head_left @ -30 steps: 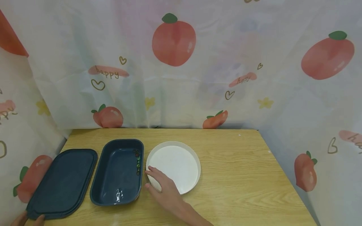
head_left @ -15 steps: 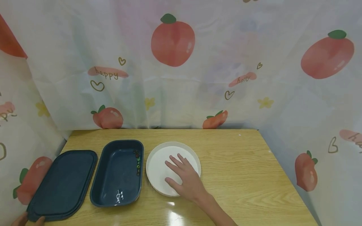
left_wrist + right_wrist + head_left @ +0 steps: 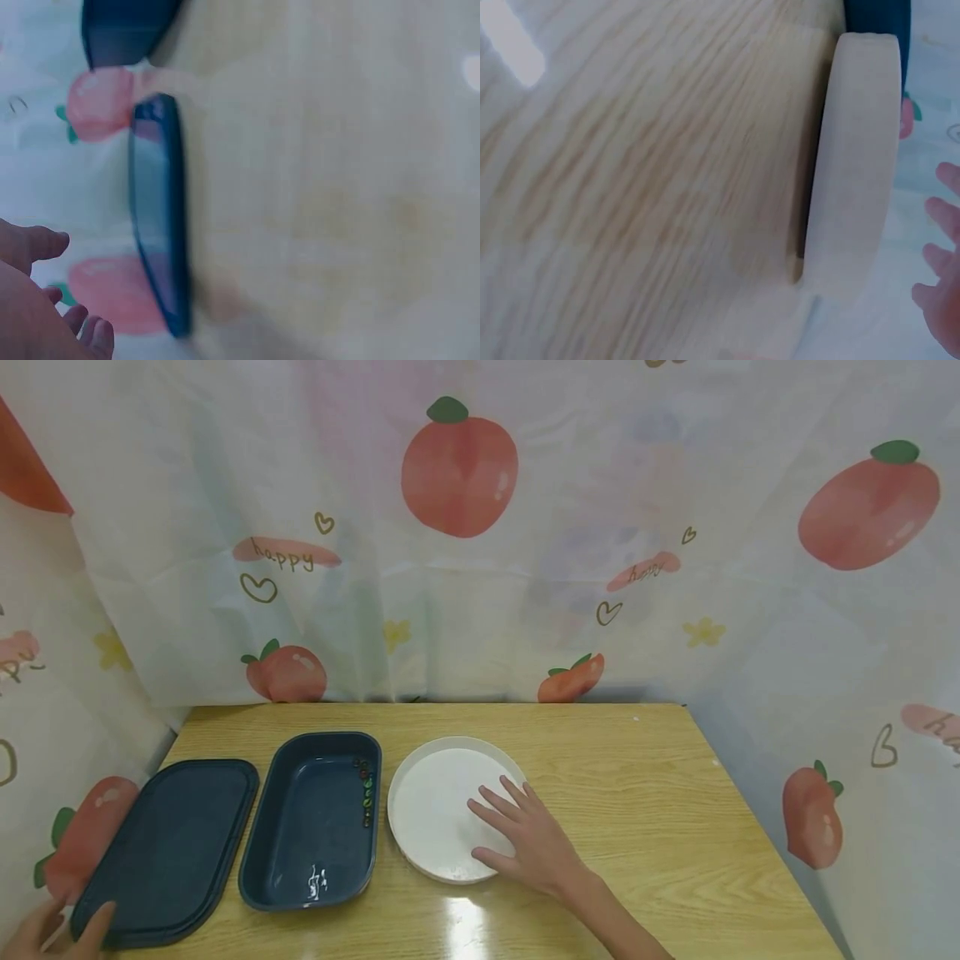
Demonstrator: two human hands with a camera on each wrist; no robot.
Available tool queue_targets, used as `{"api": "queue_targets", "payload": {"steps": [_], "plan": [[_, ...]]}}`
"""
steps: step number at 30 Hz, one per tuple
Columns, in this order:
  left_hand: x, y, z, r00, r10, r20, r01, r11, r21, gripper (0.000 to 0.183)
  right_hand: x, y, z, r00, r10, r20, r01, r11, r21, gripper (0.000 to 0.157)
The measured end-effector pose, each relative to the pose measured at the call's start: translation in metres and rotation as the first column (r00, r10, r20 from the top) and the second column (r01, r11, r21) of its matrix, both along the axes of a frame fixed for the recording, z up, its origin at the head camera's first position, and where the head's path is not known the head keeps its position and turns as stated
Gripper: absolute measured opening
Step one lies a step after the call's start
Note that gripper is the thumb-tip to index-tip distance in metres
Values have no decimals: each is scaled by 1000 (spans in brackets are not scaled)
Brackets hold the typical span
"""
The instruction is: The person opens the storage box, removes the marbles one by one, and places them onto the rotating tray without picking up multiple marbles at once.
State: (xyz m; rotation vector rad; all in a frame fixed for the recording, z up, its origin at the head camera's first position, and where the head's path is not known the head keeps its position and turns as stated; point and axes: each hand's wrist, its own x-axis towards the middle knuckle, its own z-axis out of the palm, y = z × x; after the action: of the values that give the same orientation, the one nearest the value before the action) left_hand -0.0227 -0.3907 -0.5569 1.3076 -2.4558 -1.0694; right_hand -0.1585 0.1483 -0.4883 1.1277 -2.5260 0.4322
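My right hand (image 3: 536,843) is held with spread, straight fingers above the right part of a white round shallow tray (image 3: 442,810); the right wrist view shows the tray's side wall (image 3: 855,157) with those fingers beyond it. At the lower left, my left hand (image 3: 84,942) is beside the near left corner of a flat dark blue lid (image 3: 168,852). Its thumb and fingers are spread apart, and in the left wrist view a gap separates the hand (image 3: 37,300) from the lid. Between lid and tray stands a deep dark blue rectangular dish (image 3: 311,827).
Several small green and brown pieces (image 3: 367,793) lie in a row along the dish's right inner side. All stand on a wood-grain table (image 3: 637,827). A fruit-printed white curtain (image 3: 480,593) closes off the back and both sides.
The right hand has left the tray's left rim, crossing over it to the right with fingers spreading. The left hand has come off the lid's corner, its thumb and fingers now apart.
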Motion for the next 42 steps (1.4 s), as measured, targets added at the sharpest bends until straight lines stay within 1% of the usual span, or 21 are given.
{"api": "queue_targets", "payload": {"steps": [1, 2, 4, 6, 7, 8, 9, 11, 12, 13, 15, 17, 20, 22, 23, 26, 30, 34, 37, 39, 42], "plan": [[-4, 12, 16, 997, 14, -70, -14, 1000, 3, 82, 0, 3, -2, 1000, 2, 1, -2, 1000, 5, 56], [-8, 25, 32, 994, 13, -111, -13, 1000, 4, 77, 0, 5, -3, 1000, 7, 1, -7, 1000, 9, 56], [-13, 49, 61, 984, -23, -178, 18, 999, -29, 70, -1, 9, -5, 1000, 17, 2, -17, 1000, 12, 55], [-17, 70, 85, 971, -69, -231, 60, 997, -47, 64, -1, 13, -7, 1000, 25, 4, -25, 1000, 17, 55], [-19, 79, 94, 967, -82, -243, 72, 996, -51, 62, -1, 14, -8, 1000, 30, 7, -30, 999, 18, 55], [-22, 86, 101, 960, -108, -258, 98, 994, -51, 60, -1, 16, -9, 999, 33, 8, -33, 999, 21, 55], [-24, 91, 107, 954, -125, -273, 114, 992, -58, 59, -1, 18, -10, 999, 35, 9, -35, 999, 27, 54], [-27, 100, 114, 936, -189, -297, 176, 982, -72, 57, -1, 20, -11, 999, 32, 22, -33, 999, 40, 55], [-29, 104, 115, 926, -229, -302, 212, 973, -88, 57, -1, 21, -12, 999, 32, 31, -33, 998, 44, 55], [-31, 106, 117, 911, -272, -311, 252, 962, -104, 57, -1, 22, -14, 999, 32, 37, -33, 998, 51, 55], [-35, 111, 120, 873, -371, -316, 343, 928, -142, 57, -1, 23, -15, 998, 39, 49, -41, 998, 55, 54], [-39, 116, 123, 821, -463, -333, 425, 886, -184, 56, -1, 24, -16, 997, 45, 63, -49, 997, 57, 53], [-46, 123, 126, 748, -558, -359, 520, 829, -207, 53, 0, 25, -19, 995, 70, 68, -74, 995, 63, 52], [-50, 128, 126, 706, -606, -367, 570, 793, -212, 51, 0, 25, -21, 994, 81, 74, -87, 994, 71, 51], [-53, 131, 126, 690, -622, -370, 593, 779, -205, 50, 0, 25, -21, 993, 88, 74, -93, 993, 76, 51], [-60, 137, 125, 653, -671, -352, 652, 734, -190, 50, 1, 26, -24, 992, 101, 70, -107, 990, 89, 50], [-71, 147, 123, 617, -707, -346, 701, 694, -168, 50, 1, 27, -26, 993, 103, 56, -109, 988, 108, 46], [-80, 157, 119, 572, -727, -380, 734, 660, -156, 47, 2, 27, -28, 993, 103, 52, -109, 988, 113, 43], [-87, 164, 116, 534, -740, -409, 766, 628, -136, 46, 2, 27, -29, 993, 105, 48, -109, 988, 111, 42], [-92, 169, 115, 516, -749, -415, 783, 609, -125, 45, 2, 27, -30, 993, 106, 43, -110, 988, 112, 41], [-99, 175, 114, 498, -763, -411, 805, 584, -108, 45, 2, 27, -31, 993, 109, 40, -113, 988, 109, 41]]}}
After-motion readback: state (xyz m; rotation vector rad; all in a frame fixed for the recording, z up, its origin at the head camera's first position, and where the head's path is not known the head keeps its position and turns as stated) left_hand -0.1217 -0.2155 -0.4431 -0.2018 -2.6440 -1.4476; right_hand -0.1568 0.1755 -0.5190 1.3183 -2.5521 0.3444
